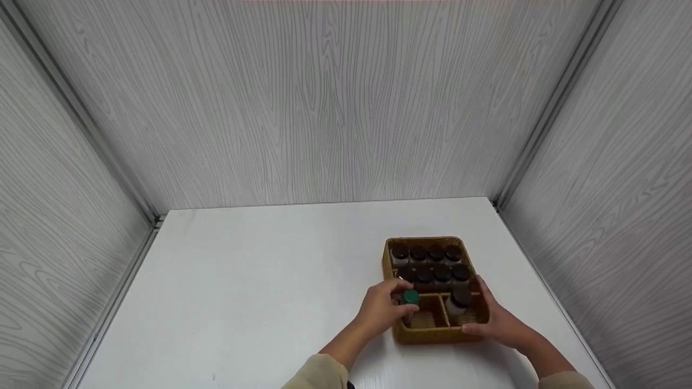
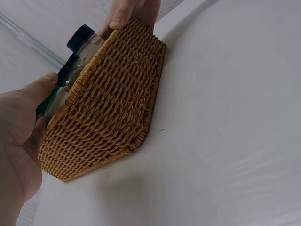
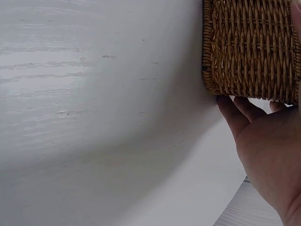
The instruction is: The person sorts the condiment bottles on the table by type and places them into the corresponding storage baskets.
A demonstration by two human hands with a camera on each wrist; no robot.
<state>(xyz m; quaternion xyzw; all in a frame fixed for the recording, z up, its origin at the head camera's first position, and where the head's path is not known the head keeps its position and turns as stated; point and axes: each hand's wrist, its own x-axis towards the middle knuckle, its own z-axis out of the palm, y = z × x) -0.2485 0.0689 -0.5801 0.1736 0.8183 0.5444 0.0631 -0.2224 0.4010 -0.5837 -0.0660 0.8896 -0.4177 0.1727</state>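
My left hand (image 1: 379, 309) pinches a small jar with a green lid (image 1: 410, 297) between thumb and fingers, over the front left compartment of a brown wicker basket (image 1: 432, 337). In the left wrist view the jar's clear side (image 2: 56, 102) shows just above the woven rim. My right hand (image 1: 504, 325) grips the basket at its front right corner, thumb at the front rim and fingers along the right side. A dark-lidded jar (image 1: 458, 302) leans in the front right compartment. Several more dark-lidded jars (image 1: 436, 252) stand in two rows behind.
The basket sits on a white table (image 1: 243, 292), towards its right side. Grey wood-grain panels (image 1: 324, 108) rise at the back and on both sides. Thin dividers (image 1: 444, 310) part the basket's compartments.
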